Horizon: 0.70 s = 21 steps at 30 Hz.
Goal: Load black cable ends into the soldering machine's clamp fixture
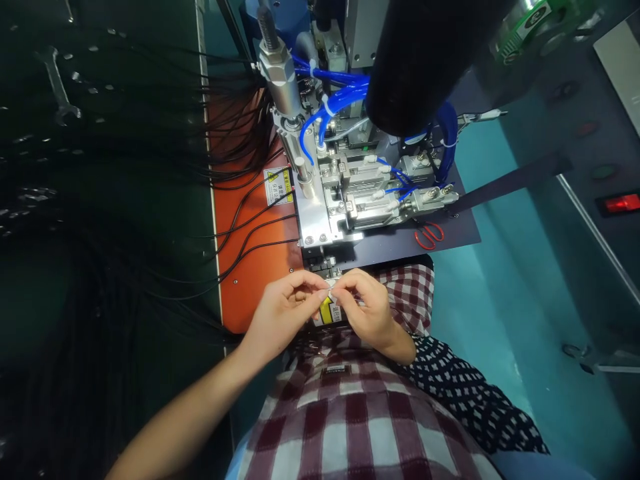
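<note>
My left hand and my right hand meet fingertip to fingertip at the front end of a metal machine. Each hand pinches with thumb and index finger. Between the fingertips is a tiny pale piece, too small to make out. Just under the hands, a label with a yellow arrow shows on the machine's front edge. Behind the fingers, a small metal fixture is partly visible.
Black cables run across the orange plate at the left. Blue air tubes loop over the machine. Red-handled scissors lie on the dark plate at right. A wrench rests on the dark surface far left.
</note>
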{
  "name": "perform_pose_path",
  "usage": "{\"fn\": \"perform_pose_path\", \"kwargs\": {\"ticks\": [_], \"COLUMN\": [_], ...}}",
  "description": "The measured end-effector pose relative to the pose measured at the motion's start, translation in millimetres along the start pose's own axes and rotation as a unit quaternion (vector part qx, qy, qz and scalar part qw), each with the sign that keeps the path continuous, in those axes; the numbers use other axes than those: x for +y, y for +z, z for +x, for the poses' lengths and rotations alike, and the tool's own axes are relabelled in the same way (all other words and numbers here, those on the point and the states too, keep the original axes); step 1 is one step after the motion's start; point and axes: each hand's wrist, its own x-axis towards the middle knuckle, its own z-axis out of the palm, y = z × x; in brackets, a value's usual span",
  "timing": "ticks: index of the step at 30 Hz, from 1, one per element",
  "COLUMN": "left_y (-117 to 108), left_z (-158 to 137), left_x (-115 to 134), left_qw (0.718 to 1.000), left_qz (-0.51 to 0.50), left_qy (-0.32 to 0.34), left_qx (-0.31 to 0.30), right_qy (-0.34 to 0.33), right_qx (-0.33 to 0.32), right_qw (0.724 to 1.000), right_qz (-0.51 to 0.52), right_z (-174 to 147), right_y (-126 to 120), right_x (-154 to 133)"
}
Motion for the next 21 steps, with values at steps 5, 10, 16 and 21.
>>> {"fn": "perform_pose_path", "kwargs": {"ticks": [5, 10, 16, 21], "left_y": [1, 6, 6, 4], "left_z": [1, 4, 5, 6], "left_x": [-17, -18, -17, -16], "left_qw": [0.995, 0.974, 0.966, 0.979], "left_qz": [-0.096, -0.227, -0.256, -0.200], "left_qy": [-0.009, -0.022, -0.013, -0.041], "left_qx": [0.002, 0.010, 0.033, 0.013], "right_qy": [0.060, 0.140, 0.140, 0.113], "right_qx": [-0.033, -0.064, -0.054, -0.039], "right_qw": [0.997, 0.985, 0.986, 0.992], "right_qz": [0.025, 0.080, 0.069, 0.027], "right_z": [2, 2, 2, 4], "right_y": [0, 7, 9, 5], "right_x": [-7, -12, -13, -10]}}
